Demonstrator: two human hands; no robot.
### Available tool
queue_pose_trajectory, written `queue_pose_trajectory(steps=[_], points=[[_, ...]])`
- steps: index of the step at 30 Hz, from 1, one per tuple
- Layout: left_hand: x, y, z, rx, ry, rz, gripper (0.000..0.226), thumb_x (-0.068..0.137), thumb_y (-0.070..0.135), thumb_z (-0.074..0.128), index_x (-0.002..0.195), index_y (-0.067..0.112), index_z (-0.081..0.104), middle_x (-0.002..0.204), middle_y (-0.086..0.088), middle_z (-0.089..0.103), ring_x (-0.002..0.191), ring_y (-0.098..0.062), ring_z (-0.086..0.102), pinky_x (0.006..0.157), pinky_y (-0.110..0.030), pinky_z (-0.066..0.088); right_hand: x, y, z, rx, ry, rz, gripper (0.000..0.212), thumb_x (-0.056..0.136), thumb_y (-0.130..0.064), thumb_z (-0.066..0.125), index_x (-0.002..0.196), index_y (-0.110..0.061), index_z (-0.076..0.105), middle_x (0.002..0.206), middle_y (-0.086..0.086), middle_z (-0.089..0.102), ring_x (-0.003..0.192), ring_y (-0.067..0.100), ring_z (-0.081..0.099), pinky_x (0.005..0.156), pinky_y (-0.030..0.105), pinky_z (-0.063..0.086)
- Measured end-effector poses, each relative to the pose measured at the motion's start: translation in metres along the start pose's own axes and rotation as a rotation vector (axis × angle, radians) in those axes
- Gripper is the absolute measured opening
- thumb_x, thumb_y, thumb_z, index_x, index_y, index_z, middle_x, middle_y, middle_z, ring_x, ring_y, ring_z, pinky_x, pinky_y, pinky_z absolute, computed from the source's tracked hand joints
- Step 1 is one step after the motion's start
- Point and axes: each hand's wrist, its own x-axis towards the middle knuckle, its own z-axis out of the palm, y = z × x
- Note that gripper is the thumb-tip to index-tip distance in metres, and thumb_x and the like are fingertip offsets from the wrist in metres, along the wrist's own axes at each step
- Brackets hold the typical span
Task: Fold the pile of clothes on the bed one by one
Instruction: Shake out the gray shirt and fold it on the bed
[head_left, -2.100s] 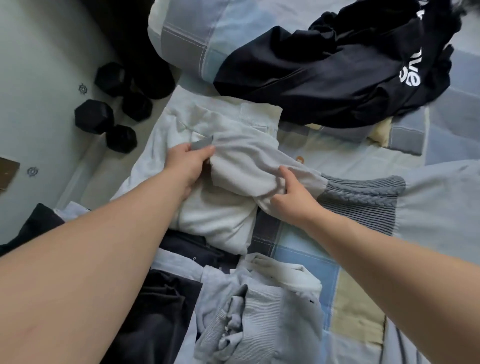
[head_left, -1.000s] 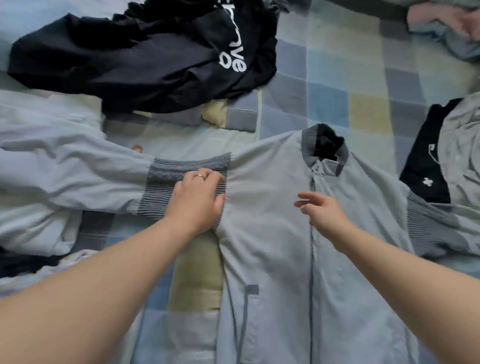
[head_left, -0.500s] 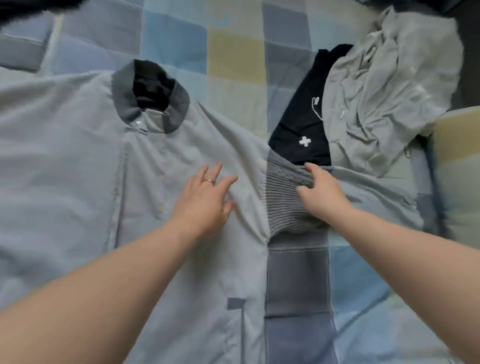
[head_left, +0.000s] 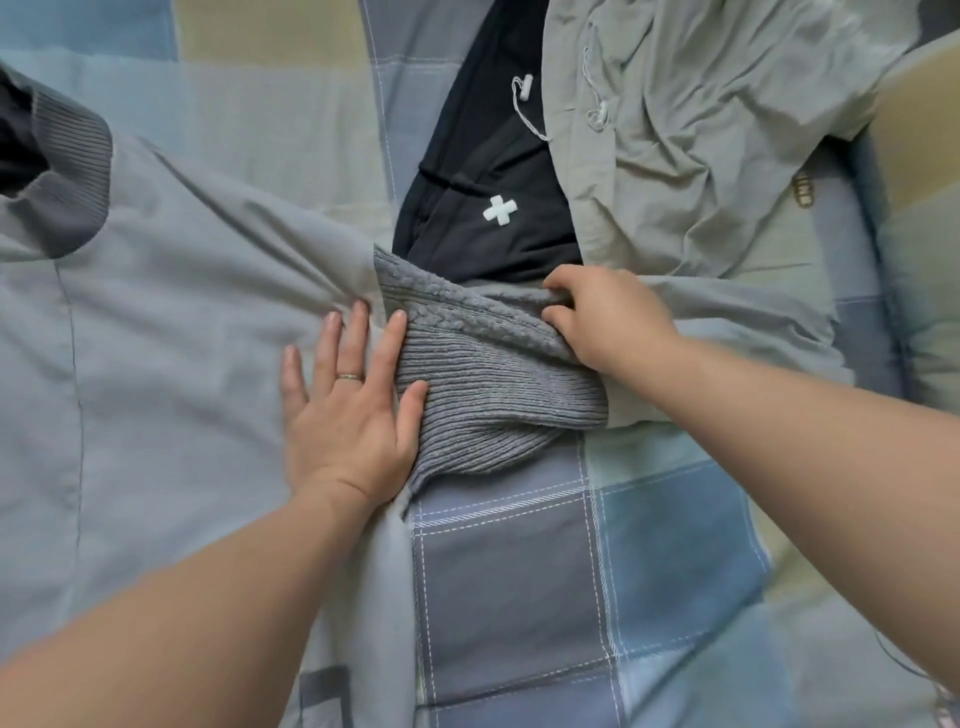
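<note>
A light blue-grey jacket (head_left: 156, 322) lies spread flat on the bed, with its dark ribbed collar (head_left: 67, 187) at the far left. Its right sleeve has a grey ribbed knit panel (head_left: 483, 384) at the shoulder. My left hand (head_left: 348, 405) lies flat with straight fingers on the jacket body, right beside that panel, a ring on one finger. My right hand (head_left: 602, 322) grips the bunched upper edge of the knit panel, fingers curled into the fabric. The rest of the sleeve (head_left: 737, 322) runs to the right under my right forearm.
A black garment with a white cross mark (head_left: 488, 187) and a crumpled pale grey-green garment (head_left: 701, 135) lie just beyond the sleeve. The checked blue, grey and yellow bedspread (head_left: 519, 597) shows bare below the sleeve. A cushion edge (head_left: 924, 171) sits at the far right.
My view has swung from the left sleeve across to the right one. My left hand has slid up against the knit panel, and my right hand has bunched the panel's top edge.
</note>
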Motion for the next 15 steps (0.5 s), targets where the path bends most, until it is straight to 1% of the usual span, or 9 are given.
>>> queue_pose_trajectory(steps=[2, 4, 6, 7, 9, 10, 13, 14, 15], points=[[0.0, 0.0, 0.0, 0.0, 0.004, -0.001, 0.067, 0.097, 0.057, 0.025, 0.159, 0.035, 0.017, 0.168, -0.001, 0.017, 0.155, -0.023, 0.01, 0.123, -0.054, 0.004, 0.001, 0.001, -0.001, -0.057, 0.046, -0.045, 0.021, 0.097, -0.036, 0.059, 0.114, -0.03, 0.068, 0.117, 0.006, 0.063, 0.115, 0.034, 0.055, 0.084, 0.039, 0.044], [0.0, 0.0, 0.0, -0.006, 0.009, 0.0, 0.068, 0.097, 0.057, 0.024, 0.159, 0.035, 0.015, 0.168, -0.001, 0.016, 0.156, -0.022, 0.009, 0.124, -0.053, 0.003, 0.004, 0.005, -0.01, -0.063, 0.188, -0.093, 0.016, 0.095, -0.034, 0.062, 0.104, -0.024, 0.071, 0.106, 0.006, 0.055, 0.11, 0.035, 0.051, 0.083, 0.04, 0.041], [0.001, -0.001, 0.0, -0.017, 0.02, 0.005, 0.069, 0.097, 0.057, 0.024, 0.16, 0.033, 0.012, 0.169, 0.001, 0.014, 0.156, -0.021, 0.008, 0.124, -0.053, 0.003, 0.011, 0.018, -0.027, -0.028, 0.357, 0.034, 0.015, 0.093, -0.03, 0.062, 0.1, -0.02, 0.07, 0.107, 0.008, 0.052, 0.11, 0.036, 0.048, 0.086, 0.042, 0.039], [0.001, -0.001, 0.0, -0.018, 0.028, 0.007, 0.07, 0.097, 0.057, 0.024, 0.161, 0.031, 0.011, 0.169, 0.001, 0.013, 0.156, -0.02, 0.009, 0.124, -0.052, 0.002, 0.015, 0.024, -0.033, -0.025, 0.37, 0.115, 0.015, 0.093, -0.029, 0.061, 0.1, -0.02, 0.069, 0.113, 0.009, 0.053, 0.113, 0.035, 0.047, 0.089, 0.042, 0.038], [0.001, -0.002, 0.001, -0.016, 0.037, 0.007, 0.072, 0.098, 0.058, 0.022, 0.162, 0.027, 0.009, 0.169, 0.002, 0.011, 0.156, -0.019, 0.008, 0.124, -0.052, 0.002, 0.018, 0.029, -0.034, -0.051, 0.262, 0.192, 0.016, 0.094, -0.029, 0.06, 0.105, -0.022, 0.069, 0.124, 0.008, 0.053, 0.121, 0.034, 0.044, 0.097, 0.043, 0.035], [0.001, -0.002, 0.002, -0.016, 0.04, 0.006, 0.074, 0.098, 0.058, 0.021, 0.162, 0.024, 0.009, 0.169, 0.002, 0.011, 0.156, -0.018, 0.008, 0.124, -0.051, 0.001, 0.017, 0.024, -0.03, -0.046, 0.21, 0.156, 0.018, 0.094, -0.029, 0.06, 0.109, -0.025, 0.068, 0.127, 0.006, 0.053, 0.124, 0.033, 0.043, 0.101, 0.042, 0.033], [0.002, -0.002, 0.003, -0.012, 0.053, -0.004, 0.075, 0.098, 0.057, 0.022, 0.162, 0.02, 0.014, 0.169, 0.0, 0.014, 0.156, -0.019, 0.01, 0.125, -0.051, 0.002, 0.013, -0.009, -0.015, -0.01, 0.156, -0.125, 0.032, 0.093, -0.041, 0.061, 0.124, -0.035, 0.062, 0.133, -0.004, 0.052, 0.13, 0.023, 0.042, 0.109, 0.043, 0.023], [0.002, -0.002, 0.003, -0.011, 0.056, -0.003, 0.075, 0.097, 0.057, 0.023, 0.162, 0.02, 0.016, 0.168, 0.0, 0.016, 0.155, -0.019, 0.011, 0.124, -0.051, 0.002, 0.014, -0.021, -0.01, -0.035, 0.133, -0.19, 0.035, 0.093, -0.046, 0.06, 0.127, -0.037, 0.059, 0.133, -0.006, 0.053, 0.13, 0.021, 0.043, 0.111, 0.044, 0.021], [0.002, -0.002, 0.003, -0.012, 0.061, -0.002, 0.075, 0.097, 0.057, 0.024, 0.161, 0.019, 0.018, 0.168, 0.0, 0.018, 0.155, -0.02, 0.013, 0.124, -0.05, 0.002, 0.016, -0.032, -0.006, -0.056, 0.105, -0.205, 0.036, 0.094, -0.049, 0.058, 0.128, -0.038, 0.058, 0.132, -0.006, 0.053, 0.129, 0.022, 0.045, 0.111, 0.045, 0.021]])
